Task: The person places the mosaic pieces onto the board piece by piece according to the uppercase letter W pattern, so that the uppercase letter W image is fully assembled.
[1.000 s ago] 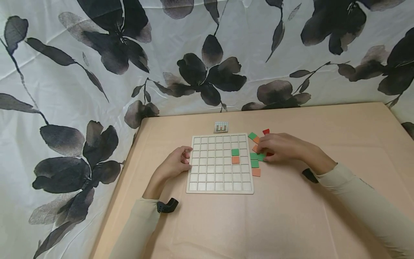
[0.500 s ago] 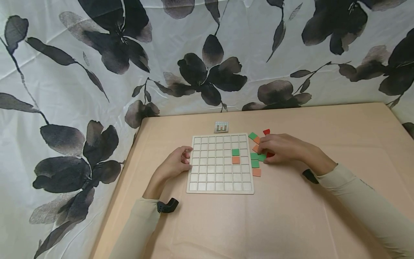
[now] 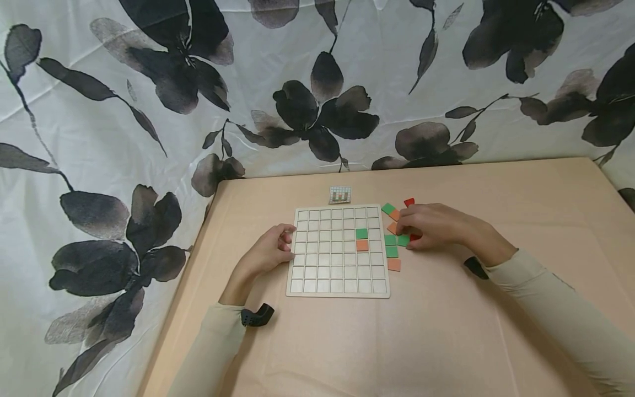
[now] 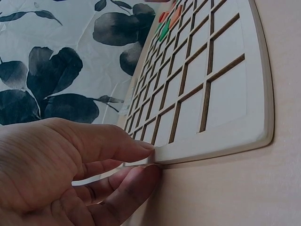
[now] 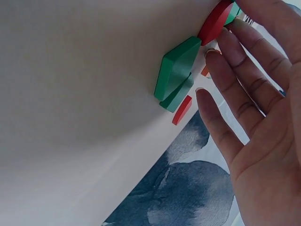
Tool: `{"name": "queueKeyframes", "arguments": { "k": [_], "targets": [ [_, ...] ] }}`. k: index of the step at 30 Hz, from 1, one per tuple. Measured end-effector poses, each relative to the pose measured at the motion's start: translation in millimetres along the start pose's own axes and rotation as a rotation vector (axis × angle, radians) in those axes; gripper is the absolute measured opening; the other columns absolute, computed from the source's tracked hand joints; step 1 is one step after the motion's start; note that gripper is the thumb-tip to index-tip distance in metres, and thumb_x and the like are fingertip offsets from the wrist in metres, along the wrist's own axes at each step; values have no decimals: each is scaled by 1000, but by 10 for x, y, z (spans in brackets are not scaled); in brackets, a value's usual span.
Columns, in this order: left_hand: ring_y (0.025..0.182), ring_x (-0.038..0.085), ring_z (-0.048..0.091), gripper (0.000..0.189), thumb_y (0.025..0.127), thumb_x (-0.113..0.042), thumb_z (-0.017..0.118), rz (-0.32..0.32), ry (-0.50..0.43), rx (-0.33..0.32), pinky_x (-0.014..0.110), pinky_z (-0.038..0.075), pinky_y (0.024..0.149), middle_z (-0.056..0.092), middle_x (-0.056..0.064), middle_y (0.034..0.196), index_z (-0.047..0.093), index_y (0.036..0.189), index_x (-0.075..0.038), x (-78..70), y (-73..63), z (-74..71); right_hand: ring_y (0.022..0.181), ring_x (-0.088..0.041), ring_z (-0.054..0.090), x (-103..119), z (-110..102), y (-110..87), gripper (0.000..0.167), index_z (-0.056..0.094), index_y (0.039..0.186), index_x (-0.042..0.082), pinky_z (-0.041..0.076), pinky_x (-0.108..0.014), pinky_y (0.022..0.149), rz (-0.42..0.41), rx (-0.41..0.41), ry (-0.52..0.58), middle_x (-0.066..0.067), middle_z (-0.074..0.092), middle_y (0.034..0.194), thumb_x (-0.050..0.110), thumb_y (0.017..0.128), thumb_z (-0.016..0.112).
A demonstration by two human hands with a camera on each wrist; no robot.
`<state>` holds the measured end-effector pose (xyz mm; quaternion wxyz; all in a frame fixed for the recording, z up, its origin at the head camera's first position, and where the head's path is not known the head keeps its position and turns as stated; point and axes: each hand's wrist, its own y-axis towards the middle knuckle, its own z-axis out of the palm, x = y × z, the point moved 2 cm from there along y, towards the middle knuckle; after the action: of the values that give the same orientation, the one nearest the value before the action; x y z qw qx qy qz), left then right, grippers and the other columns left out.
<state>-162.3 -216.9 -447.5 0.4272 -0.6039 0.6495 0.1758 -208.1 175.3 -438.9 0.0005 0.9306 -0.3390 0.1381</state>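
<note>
A white grid board [image 3: 324, 267] lies on the table, one green tile [image 3: 361, 234] and one orange tile [image 3: 362, 245] set in its cells. My left hand [image 3: 270, 246] pinches the board's left edge; in the left wrist view the thumb lies on the rim, with fingers curled against the side. Over loose tiles right of the board hovers my right hand [image 3: 436, 227]. Its fingers [image 5: 230, 89] look loosely bent in the right wrist view, close to a red tile [image 5: 215, 22] and a green tile [image 5: 176, 70]. Nothing is visibly held there; its thumb tip contact is unclear.
Along the board's right side lie several loose tiles, among them a green tile [image 3: 391, 252], an orange tile [image 3: 394, 265] and a red tile [image 3: 409, 202]. A small picture card [image 3: 339, 194] sits behind the board. Floral cloth [image 3: 307, 88] hangs behind the table [image 3: 446, 342].
Both hands stay almost in place. A green tile by the right thumb appears shifted very slightly; the board and its set tiles look the same.
</note>
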Motion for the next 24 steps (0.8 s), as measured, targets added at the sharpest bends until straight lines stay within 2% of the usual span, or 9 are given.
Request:
{"name": "queueKeyframes", "arguments": {
  "k": [17, 24],
  "targets": [
    [90, 19, 52, 67, 84, 10, 74, 2, 34, 3, 27, 47, 72, 49, 10, 108, 47, 144, -3, 21, 22, 0, 81, -8, 48, 13, -27, 35, 19, 67, 92, 22, 42, -29, 69, -3, 0, 30, 10, 56, 81, 21, 77, 79],
    [89, 19, 53, 67, 84, 10, 74, -4, 31, 1, 27, 47, 72, 49, 10, 108, 47, 144, -3, 22, 17, 0, 81, -9, 51, -4, -35, 42, 19, 69, 94, 22, 44, -30, 71, 21, -2, 53, 10, 58, 84, 21, 78, 80]
  ]
}}
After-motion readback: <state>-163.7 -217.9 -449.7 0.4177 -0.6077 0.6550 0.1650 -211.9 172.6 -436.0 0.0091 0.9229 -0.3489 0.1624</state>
